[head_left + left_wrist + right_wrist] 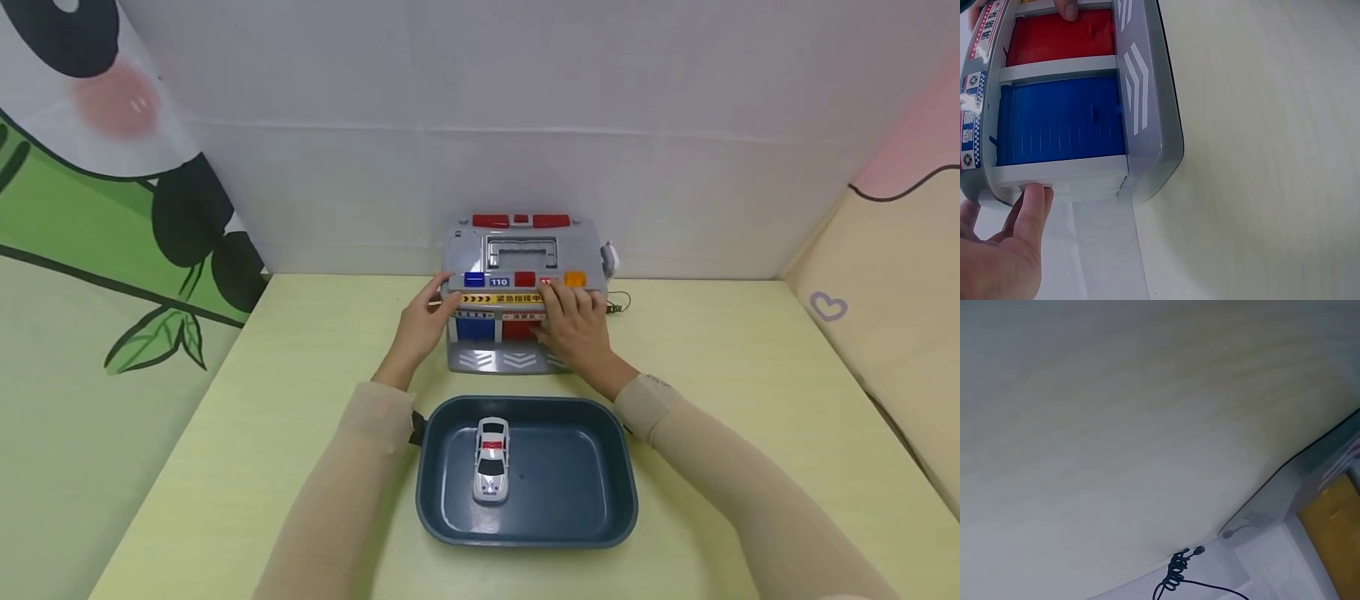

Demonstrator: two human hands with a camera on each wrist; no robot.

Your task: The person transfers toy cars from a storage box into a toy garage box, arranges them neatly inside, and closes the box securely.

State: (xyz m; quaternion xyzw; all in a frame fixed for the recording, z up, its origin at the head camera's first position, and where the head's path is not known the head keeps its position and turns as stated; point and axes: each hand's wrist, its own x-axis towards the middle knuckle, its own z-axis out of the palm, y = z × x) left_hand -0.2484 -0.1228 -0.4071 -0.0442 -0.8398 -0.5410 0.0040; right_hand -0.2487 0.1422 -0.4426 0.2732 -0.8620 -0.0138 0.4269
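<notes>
A grey toy police and fire station (472, 242) stands against the back wall, with blue and red front doors and coloured buttons. My left hand (418, 329) holds its left front corner; in the left wrist view, fingers (1032, 212) touch the white side wall. Across its front right lies my right hand (581, 329), fingertips on the yellow-striped front edge by the red button, thumb against the red door (1060, 39). The blue door (1060, 122) beside it is down. The right wrist view shows no part of my right hand.
Nearer me sits a dark blue tray (558, 533) with a white toy police car (491, 462) in it, left of its middle. A coiled black cord (1175, 572) lies at the station's right side, below a white handset (610, 258).
</notes>
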